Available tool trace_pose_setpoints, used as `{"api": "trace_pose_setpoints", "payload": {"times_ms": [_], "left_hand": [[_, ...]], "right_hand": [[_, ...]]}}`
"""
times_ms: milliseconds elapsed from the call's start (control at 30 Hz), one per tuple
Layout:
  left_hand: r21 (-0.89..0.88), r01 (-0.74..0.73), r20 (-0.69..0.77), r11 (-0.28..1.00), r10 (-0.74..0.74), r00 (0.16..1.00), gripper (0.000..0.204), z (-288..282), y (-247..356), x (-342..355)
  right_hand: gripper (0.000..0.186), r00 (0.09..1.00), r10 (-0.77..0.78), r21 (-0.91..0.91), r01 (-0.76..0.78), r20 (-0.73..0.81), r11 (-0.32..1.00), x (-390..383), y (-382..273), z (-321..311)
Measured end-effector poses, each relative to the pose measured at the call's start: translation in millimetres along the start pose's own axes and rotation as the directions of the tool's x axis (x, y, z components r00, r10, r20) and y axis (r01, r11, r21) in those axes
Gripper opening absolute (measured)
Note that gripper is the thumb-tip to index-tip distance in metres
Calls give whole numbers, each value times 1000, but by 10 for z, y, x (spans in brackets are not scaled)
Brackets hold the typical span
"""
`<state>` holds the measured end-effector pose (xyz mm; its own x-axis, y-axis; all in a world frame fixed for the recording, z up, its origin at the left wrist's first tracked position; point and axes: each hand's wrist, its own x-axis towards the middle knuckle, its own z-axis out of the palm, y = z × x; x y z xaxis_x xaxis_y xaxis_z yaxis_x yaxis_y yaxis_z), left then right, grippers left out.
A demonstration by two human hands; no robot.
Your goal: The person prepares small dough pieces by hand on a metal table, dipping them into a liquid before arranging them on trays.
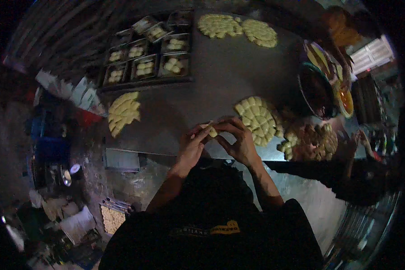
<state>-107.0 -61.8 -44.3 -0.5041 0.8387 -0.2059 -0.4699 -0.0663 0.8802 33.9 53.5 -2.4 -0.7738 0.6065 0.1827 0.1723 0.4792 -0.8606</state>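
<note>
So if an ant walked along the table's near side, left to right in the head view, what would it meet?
Cut dough, left hand, held dough, round dough, dough lumps. I skipped the right hand: it overlaps the round dough.

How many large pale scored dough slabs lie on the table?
4: a far slab, its right-hand neighbour, a partial slab toward the left, and a near slab beside the right hand. Dough pieces lie further right; another may be hidden there.
</note>
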Motion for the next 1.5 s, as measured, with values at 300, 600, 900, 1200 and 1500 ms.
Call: {"api": "trace_pose_setpoints", "payload": {"times_ms": [300,600,900,1200,1500], "left_hand": [[13,-81,187,997,78,979,25,1512,-157,68],[192,-964,882,184,398,252,42,2198,-205,85],[1,-687,715,726,480,508,74,2502,-722,-18],[137,-272,317,952,218,923,111,2335,-831,26],[112,-186,204,976,161,966,99,1826,-922,-96]], "right_hand": [[40,873,-77,-292,-78,-482,953,-648,72,-950],[28,912,366,672,-155,-184,724,-1561,667,-1258],[30,943,212,865,-320,255,387,-1358,382,-1882],[30,977,212,-821,-119,3,558,-93,1479,-3651],[33,947,193,-875,142,256,463,6,2239,-3781]]}}
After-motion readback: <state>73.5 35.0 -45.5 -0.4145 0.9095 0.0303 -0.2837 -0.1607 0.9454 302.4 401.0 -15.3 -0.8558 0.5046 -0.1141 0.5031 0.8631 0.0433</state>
